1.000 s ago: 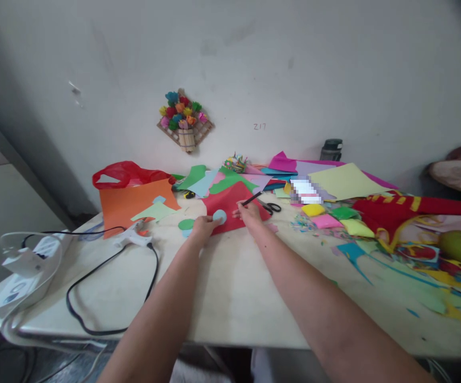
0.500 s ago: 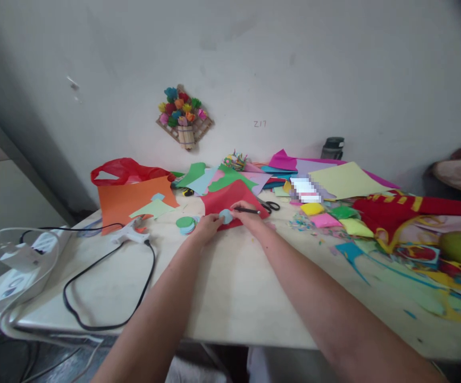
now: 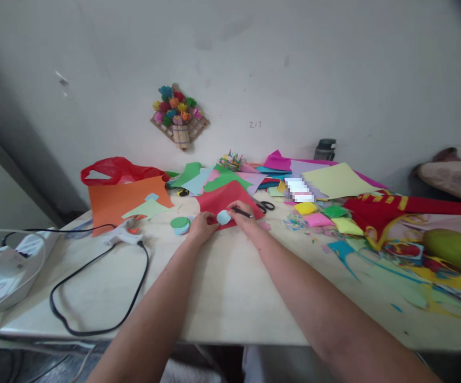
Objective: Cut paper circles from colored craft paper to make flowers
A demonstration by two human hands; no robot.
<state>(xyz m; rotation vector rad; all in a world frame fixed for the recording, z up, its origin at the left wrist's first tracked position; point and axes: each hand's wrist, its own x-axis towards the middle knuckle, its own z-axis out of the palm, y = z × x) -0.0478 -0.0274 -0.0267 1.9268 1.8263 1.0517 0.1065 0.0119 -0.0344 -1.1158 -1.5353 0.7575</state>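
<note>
A pale blue paper circle (image 3: 223,217) lies on a red paper sheet (image 3: 226,198). Gripped in my right hand (image 3: 243,211) is a dark pen (image 3: 243,213), with the fingers at the circle's right edge. My left hand (image 3: 205,226) rests at the sheet's lower left, its thumb and forefinger apart beside the circle. Left of that hand sits a small pile of green and pale blue paper circles (image 3: 180,224). Black-handled scissors (image 3: 267,206) lie at the sheet's right, their blades partly hidden.
A white glue gun (image 3: 123,234) with a looping black cord lies left, near a power strip (image 3: 10,266) and orange paper (image 3: 124,202). Coloured packets (image 3: 320,219), a phone (image 3: 300,190), paper scraps (image 3: 342,254) and a green fruit (image 3: 455,250) lie to the right.
The view has turned slightly right, so things appear farther left. My left fingers have drawn back a little from the circle. The pen stays in my right hand.
</note>
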